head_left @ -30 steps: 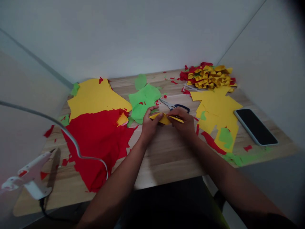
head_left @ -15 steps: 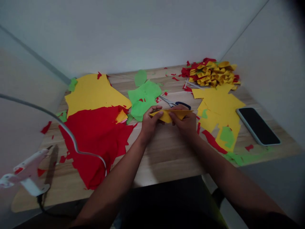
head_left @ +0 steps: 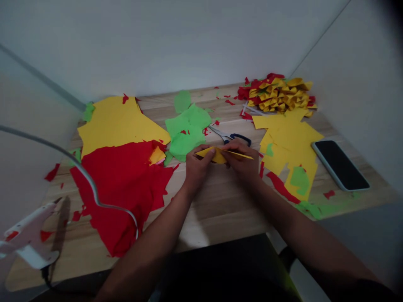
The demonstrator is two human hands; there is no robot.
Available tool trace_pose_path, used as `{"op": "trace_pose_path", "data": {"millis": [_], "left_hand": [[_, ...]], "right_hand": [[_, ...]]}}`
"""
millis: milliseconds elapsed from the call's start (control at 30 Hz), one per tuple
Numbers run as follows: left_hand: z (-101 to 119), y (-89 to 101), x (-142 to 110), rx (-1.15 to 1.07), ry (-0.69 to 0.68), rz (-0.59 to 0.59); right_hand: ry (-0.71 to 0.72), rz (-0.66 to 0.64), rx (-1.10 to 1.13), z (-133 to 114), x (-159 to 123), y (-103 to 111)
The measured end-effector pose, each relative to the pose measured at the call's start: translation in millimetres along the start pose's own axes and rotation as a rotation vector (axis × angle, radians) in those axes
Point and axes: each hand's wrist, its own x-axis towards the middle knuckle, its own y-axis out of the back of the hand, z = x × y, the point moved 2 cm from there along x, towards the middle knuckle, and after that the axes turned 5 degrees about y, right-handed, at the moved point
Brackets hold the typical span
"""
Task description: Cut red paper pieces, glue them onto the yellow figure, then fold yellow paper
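Note:
Both of my hands hold a small folded piece of yellow paper [head_left: 217,155] just above the middle of the wooden table [head_left: 220,205]. My left hand [head_left: 195,167] pinches its left end with closed fingers. My right hand [head_left: 242,161] is closed on its right part, where a thin flat edge sticks out to the right. Scissors with dark handles [head_left: 231,137] lie on the table just behind my hands.
Large red [head_left: 122,184] and yellow [head_left: 116,121] sheets lie at the left, green scraps [head_left: 187,130] behind the hands, cut yellow paper [head_left: 289,142] at the right. A heap of folded red and yellow pieces [head_left: 278,96] sits far right. A phone [head_left: 340,164] lies near the right wall. A glue gun [head_left: 28,241] with cable rests front left.
The yellow paper has been turned and pressed flatter between my hands, which stay in nearly the same place. The view has shifted slightly.

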Motion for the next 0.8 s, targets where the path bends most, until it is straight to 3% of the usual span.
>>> {"op": "trace_pose_path", "data": {"millis": [133,400,633,800], "left_hand": [[-0.8,0.3,-0.8,0.005,-0.025,0.019],[-7.0,-10.3,-2.5,-0.253,0.063,-0.073],[3.9,0.0,-1.1,0.048,-0.045,0.100],[-2.3,0.9,1.1,-0.052,0.027,0.089]], "right_hand": [[-0.019,-0.011,0.022,-2.1,0.3,-0.9],[-0.105,-0.091,0.035,5.2,-2.0,-2.8],[-0.025,-0.103,-0.017,2.0,-2.5,-1.4],[0.055,-0.118,-0.090,-1.8,0.7,0.9]]}}
